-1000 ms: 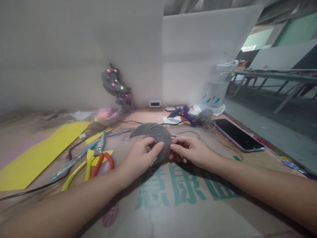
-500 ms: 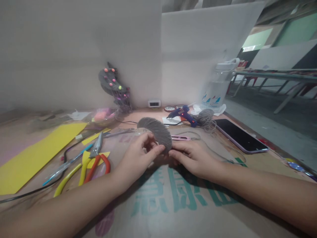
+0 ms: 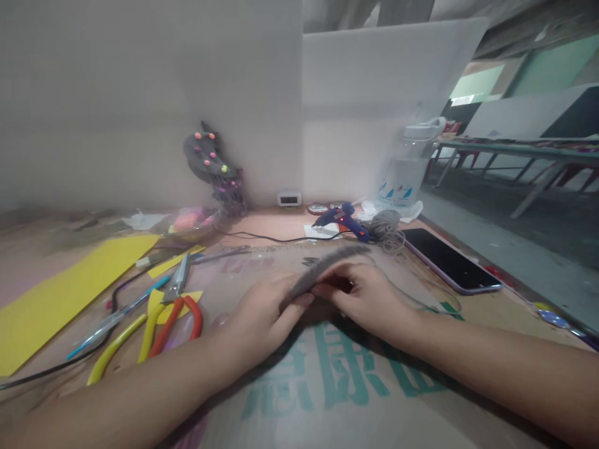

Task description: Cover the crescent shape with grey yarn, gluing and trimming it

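Note:
A curved piece wrapped in grey yarn (image 3: 330, 262) is held between both hands, its narrow edge toward me and its arc rising to the right. My left hand (image 3: 269, 312) pinches its lower left end with thumb and fingers. Under the arc, my right hand (image 3: 367, 296) has its fingers closed at the piece's near edge; its fingertips are partly hidden. A loose ball of grey yarn (image 3: 384, 229) lies beyond my right hand. A thin yarn strand curves over the table to the right of that hand.
Behind the hands lies a blue glue gun (image 3: 344, 219) with its cord. A phone (image 3: 452, 262) and water bottle (image 3: 403, 168) are at right. Pliers (image 3: 175, 305), a pen (image 3: 116, 318) and a yellow sheet (image 3: 70, 296) lie left. A dark crescent decoration (image 3: 210, 159) stands against the backboard.
The yarn-wrapped piece has turned from showing its broad face to nearly edge-on, its far end swinging right. My left fingers have shifted along it. The pink tool behind it is no longer visible.

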{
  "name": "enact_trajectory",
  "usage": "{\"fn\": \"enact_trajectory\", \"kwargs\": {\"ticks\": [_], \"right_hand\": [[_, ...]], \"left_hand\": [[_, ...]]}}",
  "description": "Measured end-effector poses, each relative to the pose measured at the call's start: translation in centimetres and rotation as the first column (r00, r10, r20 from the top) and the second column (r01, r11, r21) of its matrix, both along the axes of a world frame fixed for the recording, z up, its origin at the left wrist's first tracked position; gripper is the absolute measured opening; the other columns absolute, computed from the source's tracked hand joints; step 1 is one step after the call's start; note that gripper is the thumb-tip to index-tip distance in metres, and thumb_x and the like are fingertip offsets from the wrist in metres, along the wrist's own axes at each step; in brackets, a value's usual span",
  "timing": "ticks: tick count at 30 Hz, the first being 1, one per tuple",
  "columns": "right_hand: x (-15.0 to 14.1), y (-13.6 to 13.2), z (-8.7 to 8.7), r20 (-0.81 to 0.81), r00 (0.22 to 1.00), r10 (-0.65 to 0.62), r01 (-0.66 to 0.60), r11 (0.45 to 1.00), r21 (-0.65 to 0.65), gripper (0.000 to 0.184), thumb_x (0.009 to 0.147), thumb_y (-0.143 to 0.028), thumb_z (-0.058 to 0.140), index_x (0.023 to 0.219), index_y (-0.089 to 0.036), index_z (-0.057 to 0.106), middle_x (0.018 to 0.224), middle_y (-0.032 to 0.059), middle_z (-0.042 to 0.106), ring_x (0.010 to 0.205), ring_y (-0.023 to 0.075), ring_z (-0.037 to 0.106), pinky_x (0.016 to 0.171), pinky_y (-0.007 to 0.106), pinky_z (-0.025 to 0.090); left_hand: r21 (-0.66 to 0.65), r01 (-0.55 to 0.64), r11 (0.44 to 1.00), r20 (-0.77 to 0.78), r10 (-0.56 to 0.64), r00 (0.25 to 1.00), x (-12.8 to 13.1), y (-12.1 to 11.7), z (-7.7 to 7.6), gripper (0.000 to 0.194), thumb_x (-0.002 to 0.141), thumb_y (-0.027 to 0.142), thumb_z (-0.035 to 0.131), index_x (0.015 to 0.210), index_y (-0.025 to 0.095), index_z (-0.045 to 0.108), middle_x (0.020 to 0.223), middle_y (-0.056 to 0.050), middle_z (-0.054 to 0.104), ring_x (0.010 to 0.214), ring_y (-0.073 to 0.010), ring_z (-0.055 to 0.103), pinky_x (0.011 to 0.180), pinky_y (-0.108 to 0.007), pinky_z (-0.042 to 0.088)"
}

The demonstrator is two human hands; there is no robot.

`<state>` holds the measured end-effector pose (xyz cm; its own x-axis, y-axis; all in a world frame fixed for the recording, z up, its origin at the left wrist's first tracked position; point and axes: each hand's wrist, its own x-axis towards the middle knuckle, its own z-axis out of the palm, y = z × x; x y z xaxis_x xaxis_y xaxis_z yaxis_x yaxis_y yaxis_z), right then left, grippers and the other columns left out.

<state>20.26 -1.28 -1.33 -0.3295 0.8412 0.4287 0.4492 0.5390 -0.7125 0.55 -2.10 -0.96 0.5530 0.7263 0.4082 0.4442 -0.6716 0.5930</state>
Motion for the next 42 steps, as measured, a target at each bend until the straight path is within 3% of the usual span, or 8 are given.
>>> {"fn": "enact_trajectory", "kwargs": {"ticks": [4, 9, 16, 21, 26, 31, 36, 42], "right_hand": [[0.0, -0.1, 0.2, 0.05, 0.998, -0.048, 0.049, 0.999, -0.004, 0.015, 0.083, -0.028, 0.062, 0.081, -0.018, 0.074, 0.079, 0.0043, 0.073, 0.071, 0.0164, 0.064, 0.066, 0.027, 0.049], [0.0, -0.6, 0.9, 0.141, 0.99, -0.011, 0.045, 0.969, -0.241, 0.027, 0.086, -0.039, 0.058, 0.081, -0.018, 0.073, 0.068, 0.0017, 0.069, 0.062, 0.0151, 0.06, 0.057, 0.025, 0.044], [0.0, -0.8, 1.3, 0.148, 0.988, -0.045, 0.05, 0.998, -0.028, 0.027, 0.087, -0.035, 0.057, 0.07, -0.017, 0.068, 0.066, 0.0015, 0.067, 0.063, 0.0138, 0.058, 0.059, 0.024, 0.042], [-0.1, -0.6, 1.2, 0.125, 0.991, -0.042, 0.048, 0.998, -0.041, 0.024, 0.088, -0.033, 0.057, 0.073, -0.018, 0.069, 0.065, 0.0011, 0.067, 0.06, 0.0138, 0.058, 0.057, 0.024, 0.043], [0.0, -0.6, 1.2, 0.144, 0.987, -0.072, 0.071, 0.997, 0.009, 0.025, 0.088, -0.033, 0.058, 0.07, -0.018, 0.067, 0.067, 0.0018, 0.068, 0.063, 0.0148, 0.061, 0.06, 0.025, 0.044], [0.0, -0.9, 1.0, 0.172, 0.981, -0.087, 0.098, 0.994, -0.057, 0.026, 0.088, -0.038, 0.058, 0.081, -0.018, 0.073, 0.072, 0.0028, 0.072, 0.067, 0.0165, 0.064, 0.063, 0.026, 0.046], [0.0, -1.0, 1.0, 0.252, 0.964, -0.09, 0.125, 0.984, -0.126, 0.029, 0.088, -0.042, 0.057, 0.089, -0.02, 0.075, 0.078, 0.0039, 0.074, 0.072, 0.0184, 0.065, 0.068, 0.028, 0.049], [-0.1, -0.7, 1.0, 0.191, 0.977, -0.092, 0.101, 0.994, -0.038, 0.023, 0.087, -0.036, 0.06, 0.083, -0.018, 0.074, 0.072, 0.0036, 0.072, 0.067, 0.0166, 0.063, 0.065, 0.026, 0.048]], "left_hand": [[-0.034, -0.052, 0.998, 0.064, 0.054, 0.996, -0.2, -0.1, 0.1, 0.018, 0.092, 0.022, 0.052, 0.102, 0.021, 0.067, 0.1, 0.0, 0.074, 0.092, -0.0159, 0.066, 0.085, -0.026, 0.05], [-0.192, -0.082, 0.978, 0.127, 0.108, 0.986, -0.1, 0.1, 0.1, 0.019, 0.091, 0.031, 0.056, 0.1, 0.02, 0.067, 0.098, -0.001, 0.073, 0.091, -0.0174, 0.066, 0.08, -0.026, 0.052], [-0.338, -0.111, 0.934, 0.044, 0.134, 0.99, 0.0, 0.4, 0.2, 0.028, 0.089, 0.042, 0.056, 0.085, 0.016, 0.067, 0.078, -0.001, 0.07, 0.073, -0.0166, 0.063, 0.064, -0.024, 0.048], [-0.302, -0.044, 0.952, 0.083, 0.072, 0.994, 0.0, 0.4, 0.3, 0.03, 0.093, 0.039, 0.048, 0.088, 0.017, 0.068, 0.085, -0.003, 0.071, 0.083, -0.0194, 0.064, 0.075, -0.027, 0.05], [-0.31, -0.048, 0.949, 0.094, 0.081, 0.992, 0.1, 0.4, 0.3, 0.027, 0.091, 0.035, 0.05, 0.086, 0.017, 0.068, 0.081, -0.003, 0.07, 0.082, -0.02, 0.064, 0.074, -0.028, 0.051], [-0.378, -0.056, 0.924, 0.099, 0.1, 0.99, 0.2, 0.5, 0.2, 0.022, 0.087, 0.029, 0.051, 0.089, 0.016, 0.069, 0.083, -0.003, 0.071, 0.082, -0.0201, 0.066, 0.074, -0.028, 0.052], [-0.39, 0.009, 0.921, 0.163, 0.059, 0.985, 0.2, 0.5, -0.1, 0.025, 0.084, 0.02, 0.05, 0.099, 0.017, 0.07, 0.093, -0.002, 0.074, 0.09, -0.0199, 0.067, 0.08, -0.028, 0.052], [-0.37, -0.023, 0.929, 0.132, 0.077, 0.988, 0.2, 0.4, -0.2, 0.025, 0.085, 0.022, 0.051, 0.1, 0.017, 0.07, 0.091, -0.003, 0.073, 0.086, -0.0201, 0.066, 0.076, -0.028, 0.052]]}}
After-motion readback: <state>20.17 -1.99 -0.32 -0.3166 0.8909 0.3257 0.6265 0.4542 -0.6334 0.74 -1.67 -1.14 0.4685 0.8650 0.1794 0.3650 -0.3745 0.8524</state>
